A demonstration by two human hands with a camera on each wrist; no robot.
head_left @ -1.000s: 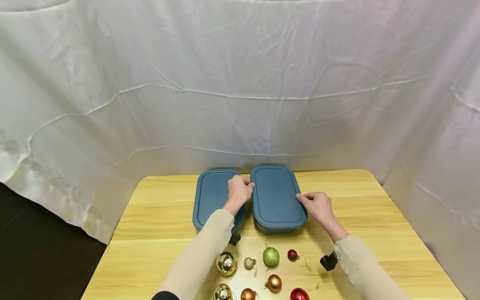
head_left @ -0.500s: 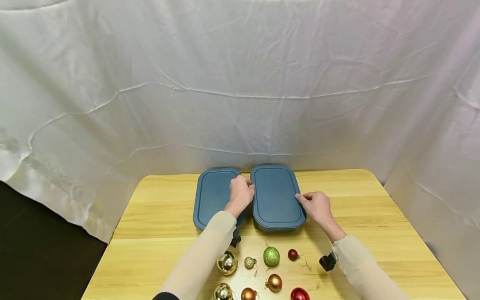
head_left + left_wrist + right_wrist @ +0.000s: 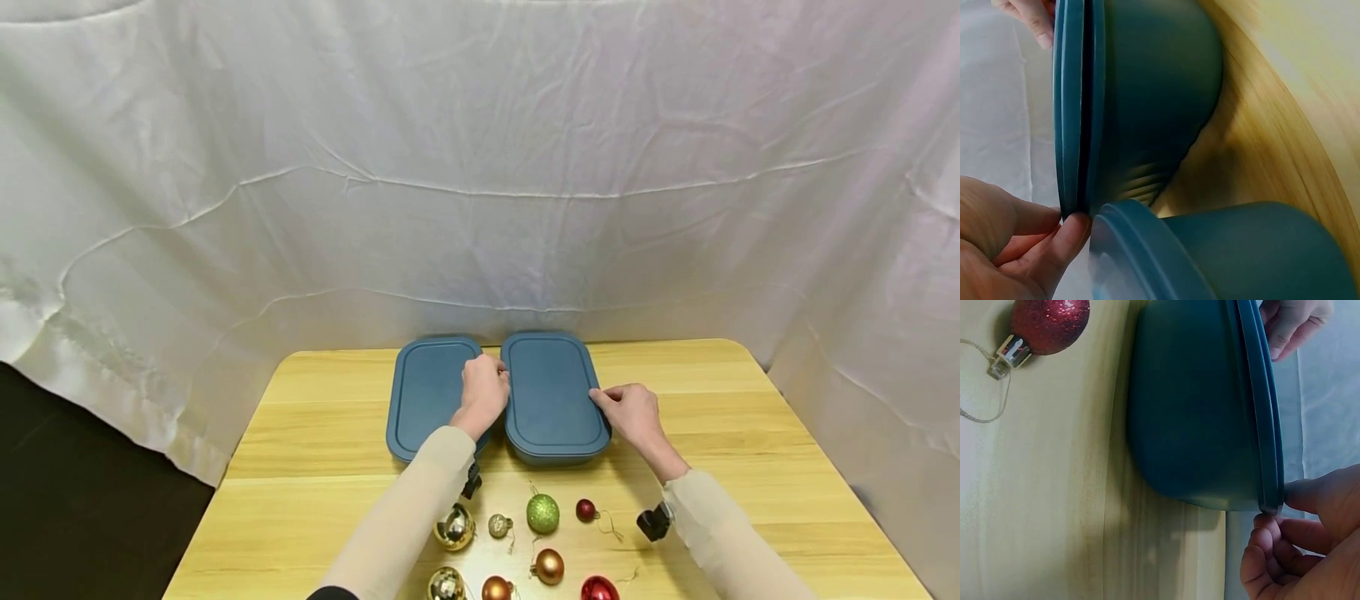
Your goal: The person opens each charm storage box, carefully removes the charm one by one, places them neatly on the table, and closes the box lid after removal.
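Observation:
Two blue lidded rectangular containers stand side by side at the table's back edge. My left hand [image 3: 483,393] pinches the left edge of the lid [image 3: 551,387] on the right-hand container [image 3: 1191,406] between thumb and fingers. On the opposite side, my right hand [image 3: 633,414] pinches the lid's right edge. A thin dark gap runs between lid and container rim in the left wrist view. The left-hand container, under its own lid [image 3: 426,392], lies partly below my left wrist. What is inside either container is hidden.
Several baubles lie in front of the containers: a green glitter one [image 3: 542,513], a small dark red one [image 3: 585,510], a shiny gold one [image 3: 454,527] and copper ones [image 3: 549,567] among them. A white curtain [image 3: 480,167] hangs behind the wooden table [image 3: 292,433].
Both hands keep their hold on the lid's edges and shift only very slightly, the left one a little to the right. The baubles stay where they were.

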